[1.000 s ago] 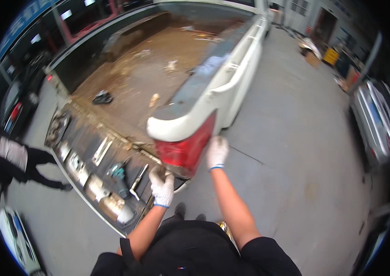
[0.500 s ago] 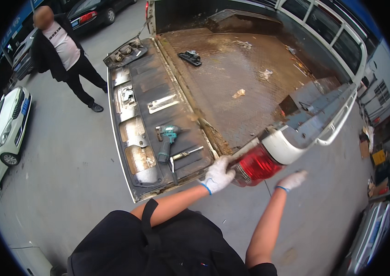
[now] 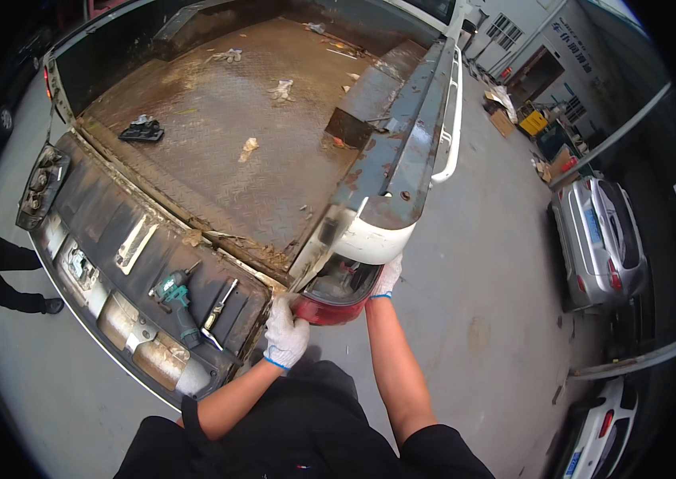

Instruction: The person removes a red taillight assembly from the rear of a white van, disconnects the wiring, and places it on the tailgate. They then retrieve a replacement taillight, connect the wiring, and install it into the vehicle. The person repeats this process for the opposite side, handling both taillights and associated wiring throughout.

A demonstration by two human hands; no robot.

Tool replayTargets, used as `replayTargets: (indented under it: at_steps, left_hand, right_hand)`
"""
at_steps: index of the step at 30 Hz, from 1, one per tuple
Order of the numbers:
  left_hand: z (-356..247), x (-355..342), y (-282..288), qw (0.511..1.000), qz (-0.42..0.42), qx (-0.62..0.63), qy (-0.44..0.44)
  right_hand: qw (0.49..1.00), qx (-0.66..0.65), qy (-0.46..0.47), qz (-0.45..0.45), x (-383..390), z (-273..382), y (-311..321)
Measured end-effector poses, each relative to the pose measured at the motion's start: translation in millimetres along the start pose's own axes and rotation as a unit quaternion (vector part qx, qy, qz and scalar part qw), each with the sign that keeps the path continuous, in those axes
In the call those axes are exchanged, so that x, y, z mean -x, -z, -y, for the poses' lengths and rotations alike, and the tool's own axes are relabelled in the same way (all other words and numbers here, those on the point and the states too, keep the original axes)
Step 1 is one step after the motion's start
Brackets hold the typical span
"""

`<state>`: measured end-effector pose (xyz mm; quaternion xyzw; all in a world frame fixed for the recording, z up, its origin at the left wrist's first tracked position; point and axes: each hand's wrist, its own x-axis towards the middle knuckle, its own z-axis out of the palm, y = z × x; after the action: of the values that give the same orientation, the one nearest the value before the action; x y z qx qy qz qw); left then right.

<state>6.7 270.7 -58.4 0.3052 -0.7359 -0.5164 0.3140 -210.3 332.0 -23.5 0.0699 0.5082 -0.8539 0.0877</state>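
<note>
My left hand (image 3: 286, 334), in a white knitted glove, is closed on the left end of a red-and-black tail light (image 3: 328, 307). My gloved right hand (image 3: 386, 278) grips its right end, fingers partly hidden behind it. The lamp is tilted, its dark upper side facing up, at the corner of a pickup below white rear trim (image 3: 374, 243). Left of my hands, on the lowered tailgate (image 3: 94, 188), lie a teal cordless drill (image 3: 174, 294) and a metal hand tool (image 3: 217, 313).
The rusty truck bed (image 3: 210, 144) holds scraps and a black part (image 3: 141, 132). Another person (image 3: 11, 271) stands at far left. A silver car (image 3: 593, 239), a white car (image 3: 601, 431) and poles are at the right; a yellow crate (image 3: 531, 122) and cardboard stand farther back.
My right hand has come back onto the tail light, which has tipped from facing red-side out to showing its dark upper side. The view has swung, shifting the other person toward the left edge.
</note>
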Motion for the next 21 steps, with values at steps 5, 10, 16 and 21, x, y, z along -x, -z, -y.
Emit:
replayTargets:
  at_steps: [5,10,16,21]
  left_hand:
    - [0,17,-6,0.993,0.016,0.05,-0.103]
    - [-3,31,20,0.988,0.025,0.038,-0.145]
    - [-5,55,19,0.988,0.022,0.023,-0.153]
    - [-12,71,17,0.992,0.012,-0.026,-0.125]
  right_hand:
    - [0.996,-0.077,-0.048,0.01,-12,6,52]
    - [0.97,-0.024,-0.068,0.232,4,24,56]
    - [0.941,-0.013,-0.06,0.334,-1,25,71]
    - [0.929,0.025,-0.058,0.366,6,32,76]
